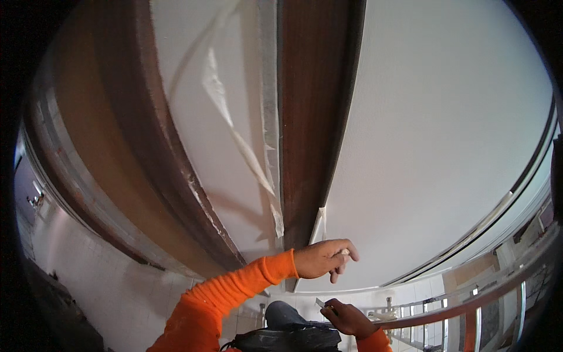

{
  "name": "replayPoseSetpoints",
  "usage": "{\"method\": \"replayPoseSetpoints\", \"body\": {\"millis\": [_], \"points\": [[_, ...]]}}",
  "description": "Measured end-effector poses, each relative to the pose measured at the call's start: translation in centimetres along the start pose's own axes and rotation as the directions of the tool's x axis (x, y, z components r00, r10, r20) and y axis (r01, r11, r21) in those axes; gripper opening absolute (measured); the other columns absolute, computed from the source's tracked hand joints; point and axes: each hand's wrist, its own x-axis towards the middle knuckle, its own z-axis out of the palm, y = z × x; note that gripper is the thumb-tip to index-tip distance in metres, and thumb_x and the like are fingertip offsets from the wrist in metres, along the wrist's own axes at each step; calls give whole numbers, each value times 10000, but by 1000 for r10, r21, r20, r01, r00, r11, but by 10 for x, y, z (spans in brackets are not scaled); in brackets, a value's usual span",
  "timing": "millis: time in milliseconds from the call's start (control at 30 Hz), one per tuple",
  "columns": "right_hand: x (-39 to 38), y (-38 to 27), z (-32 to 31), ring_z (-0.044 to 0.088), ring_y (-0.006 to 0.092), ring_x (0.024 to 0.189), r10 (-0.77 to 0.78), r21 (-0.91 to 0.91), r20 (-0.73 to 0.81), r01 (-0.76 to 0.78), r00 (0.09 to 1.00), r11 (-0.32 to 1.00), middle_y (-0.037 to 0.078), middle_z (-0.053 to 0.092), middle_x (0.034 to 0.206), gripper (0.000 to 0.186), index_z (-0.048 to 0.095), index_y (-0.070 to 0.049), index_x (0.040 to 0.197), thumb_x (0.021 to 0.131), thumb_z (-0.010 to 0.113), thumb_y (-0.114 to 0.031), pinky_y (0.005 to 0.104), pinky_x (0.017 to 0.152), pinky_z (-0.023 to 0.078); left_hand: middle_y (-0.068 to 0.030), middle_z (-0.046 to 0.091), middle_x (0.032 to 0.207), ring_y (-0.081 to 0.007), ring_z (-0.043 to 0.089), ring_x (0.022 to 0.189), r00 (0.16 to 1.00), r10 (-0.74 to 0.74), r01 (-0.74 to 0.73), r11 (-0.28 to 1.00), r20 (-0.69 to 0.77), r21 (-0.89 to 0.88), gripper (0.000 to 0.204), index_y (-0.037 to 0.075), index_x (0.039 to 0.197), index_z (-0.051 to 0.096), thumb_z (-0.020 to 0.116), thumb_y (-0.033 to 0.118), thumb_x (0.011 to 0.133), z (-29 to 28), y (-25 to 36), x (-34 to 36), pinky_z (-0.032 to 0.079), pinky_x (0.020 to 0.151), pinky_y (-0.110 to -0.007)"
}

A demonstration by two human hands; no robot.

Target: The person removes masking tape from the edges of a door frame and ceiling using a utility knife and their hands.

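My left hand (322,259) is closed, its fingers curled around a small whitish wad that looks like masking tape. A pale tape strip (321,224) peels away from the edge of the dark brown wooden trim (311,117) just above that hand. Lower down, my right hand (352,320) is wrapped around a utility knife, whose short blade (319,303) points up and to the left; its handle is mostly hidden in the fingers. To the left, a long twisted strip of masking tape (249,155) hangs loose along the grey edge beside the trim.
A white panel (434,135) fills the right side. Brown boards (111,129) stand at the left, next to a white wall section (187,100). At the lower right runs a railing (446,317) with a brown top and light bars. Pale tiled floor (111,276) lies below.
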Motion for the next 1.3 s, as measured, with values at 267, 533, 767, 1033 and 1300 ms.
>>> {"method": "replayPoseSetpoints", "body": {"millis": [267,533,767,1033,1300], "points": [[14,3,-7,691,450,788,-52,-61,-292,36,955,998,231,699,817,329,589,-5,1095,999,627,-318,491,691,534,-123,680,1018,-168,693,963,992,125,-125,958,-14,-258,292,-74,1210,598,631,146,1021,-14,-30,35,594,885,-301],[5,-28,-8,685,334,664,-49,-13,-223,47,974,999,185,684,754,331,591,1,1132,1009,625,-304,413,628,522,-131,671,993,-167,692,759,914,396,-405,901,-91,-157,328,-16,1132,558,711,233,983,0,-72,29,590,648,-298],[14,-14,1,666,232,797,-9,26,-106,11,994,1000,184,699,861,432,621,-25,1238,1030,592,-402,391,735,513,-12,527,692,-103,516,490,916,124,-210,959,-382,-191,220,55,1176,566,583,227,1039,5,-116,-21,439,418,-279],[22,-9,14,526,157,721,-51,-54,-250,38,967,998,73,590,773,440,634,-5,1242,1025,606,-387,328,663,454,-73,658,725,-236,680,742,580,464,-227,881,-669,414,208,72,1023,726,658,256,955,-16,-246,-70,556,770,-388],[55,-20,6,532,72,779,-287,150,-373,362,882,920,-29,581,863,238,611,-23,1210,1010,634,-150,257,722,471,-278,542,1401,-397,566,1270,788,-4,419,735,-615,533,778,61,1509,417,719,462,914,-8,-293,-151,430,1107,-478]]}}
